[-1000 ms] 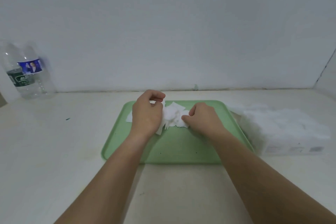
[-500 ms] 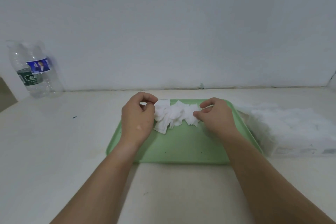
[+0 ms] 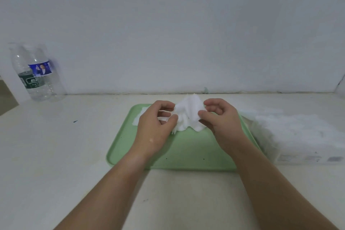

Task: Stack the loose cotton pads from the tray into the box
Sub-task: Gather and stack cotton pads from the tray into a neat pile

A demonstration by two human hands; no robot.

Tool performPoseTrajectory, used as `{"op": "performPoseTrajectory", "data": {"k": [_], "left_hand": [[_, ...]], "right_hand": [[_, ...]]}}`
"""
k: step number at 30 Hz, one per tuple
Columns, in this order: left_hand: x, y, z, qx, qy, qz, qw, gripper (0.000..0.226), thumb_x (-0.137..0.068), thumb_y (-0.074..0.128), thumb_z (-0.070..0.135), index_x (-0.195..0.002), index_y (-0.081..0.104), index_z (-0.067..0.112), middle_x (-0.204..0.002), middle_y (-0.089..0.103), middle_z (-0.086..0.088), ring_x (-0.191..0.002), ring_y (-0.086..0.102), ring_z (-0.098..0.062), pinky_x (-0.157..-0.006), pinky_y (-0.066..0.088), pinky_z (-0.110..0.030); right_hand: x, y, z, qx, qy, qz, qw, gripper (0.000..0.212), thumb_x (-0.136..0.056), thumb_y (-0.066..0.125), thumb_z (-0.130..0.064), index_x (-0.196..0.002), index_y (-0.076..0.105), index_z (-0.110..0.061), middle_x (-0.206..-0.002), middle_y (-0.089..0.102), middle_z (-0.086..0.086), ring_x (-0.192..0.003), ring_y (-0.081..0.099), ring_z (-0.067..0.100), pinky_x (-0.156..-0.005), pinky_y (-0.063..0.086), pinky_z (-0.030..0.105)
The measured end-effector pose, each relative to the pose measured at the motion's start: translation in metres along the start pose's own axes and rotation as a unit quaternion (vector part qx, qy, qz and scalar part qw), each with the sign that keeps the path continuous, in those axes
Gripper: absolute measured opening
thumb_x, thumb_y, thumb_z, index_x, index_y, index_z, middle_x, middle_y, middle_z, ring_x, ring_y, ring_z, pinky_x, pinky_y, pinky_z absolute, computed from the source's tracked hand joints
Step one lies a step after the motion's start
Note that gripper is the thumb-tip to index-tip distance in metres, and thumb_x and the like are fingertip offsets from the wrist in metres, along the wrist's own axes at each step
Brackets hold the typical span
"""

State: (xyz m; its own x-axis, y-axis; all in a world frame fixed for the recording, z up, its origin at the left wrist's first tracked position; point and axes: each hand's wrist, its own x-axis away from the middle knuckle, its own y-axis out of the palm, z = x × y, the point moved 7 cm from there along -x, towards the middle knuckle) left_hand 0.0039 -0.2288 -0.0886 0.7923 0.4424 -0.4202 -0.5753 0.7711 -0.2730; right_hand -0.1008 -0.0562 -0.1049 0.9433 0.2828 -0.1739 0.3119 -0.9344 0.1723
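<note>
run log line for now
left hand: pinches white cotton pad bunch | right hand: pinches it | green plastic tray: beneath | white rectangular box: right of tray

the blurred box [image 3: 298,158] runs off the right edge; its print is unreadable.

Your left hand [image 3: 155,129] and right hand [image 3: 222,125] are bare, as are the left forearm [image 3: 106,190] and right forearm [image 3: 270,185] behind them. A small speck marks the left hand's back, just behind its grip.
</note>
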Motion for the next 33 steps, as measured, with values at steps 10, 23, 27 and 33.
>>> {"op": "performPoseTrajectory", "data": {"k": [10,23,27,33], "left_hand": [[0.001,0.005,-0.005,0.024,-0.028,-0.008,0.999,0.042,-0.087,0.076,0.013,-0.123,0.06,0.028,-0.101,0.065,0.009,-0.075,0.065,-0.001,-0.066,0.049,-0.016],[-0.005,0.0,-0.012,0.07,-0.062,0.019,0.995,0.013,-0.093,0.068,0.009,-0.097,0.073,0.02,-0.078,0.066,0.01,-0.07,0.06,-0.014,-0.062,0.056,-0.031],[-0.002,0.001,-0.017,0.171,-0.13,0.0,0.977,0.019,-0.094,0.061,0.007,-0.092,0.076,0.018,-0.078,0.069,0.006,-0.073,0.062,-0.012,-0.061,0.05,-0.022],[0.001,0.01,-0.013,0.224,-0.14,-0.054,0.963,0.026,-0.095,0.052,0.004,-0.102,0.076,0.008,-0.089,0.071,-0.005,-0.084,0.063,-0.016,-0.069,0.053,-0.025]], "right_hand": [[0.009,0.029,0.01,-0.1,0.071,-0.143,0.982,0.044,-0.085,0.056,0.021,-0.119,0.061,-0.007,-0.109,0.07,0.022,-0.091,0.07,0.033,-0.088,0.056,0.042],[0.005,0.026,0.021,-0.107,0.109,-0.13,0.98,0.032,-0.078,0.039,0.008,-0.07,0.064,-0.011,-0.085,0.058,0.011,-0.079,0.054,0.027,-0.068,0.053,0.036],[0.008,0.027,0.02,-0.146,0.13,-0.156,0.968,0.029,-0.085,0.037,-0.001,-0.086,0.065,-0.007,-0.082,0.058,0.01,-0.07,0.053,0.021,-0.063,0.049,0.03],[0.02,0.041,0.014,-0.122,0.118,-0.295,0.94,0.033,-0.081,0.052,-0.004,-0.112,0.064,-0.001,-0.095,0.066,0.012,-0.079,0.065,0.02,-0.067,0.053,0.03]]}}
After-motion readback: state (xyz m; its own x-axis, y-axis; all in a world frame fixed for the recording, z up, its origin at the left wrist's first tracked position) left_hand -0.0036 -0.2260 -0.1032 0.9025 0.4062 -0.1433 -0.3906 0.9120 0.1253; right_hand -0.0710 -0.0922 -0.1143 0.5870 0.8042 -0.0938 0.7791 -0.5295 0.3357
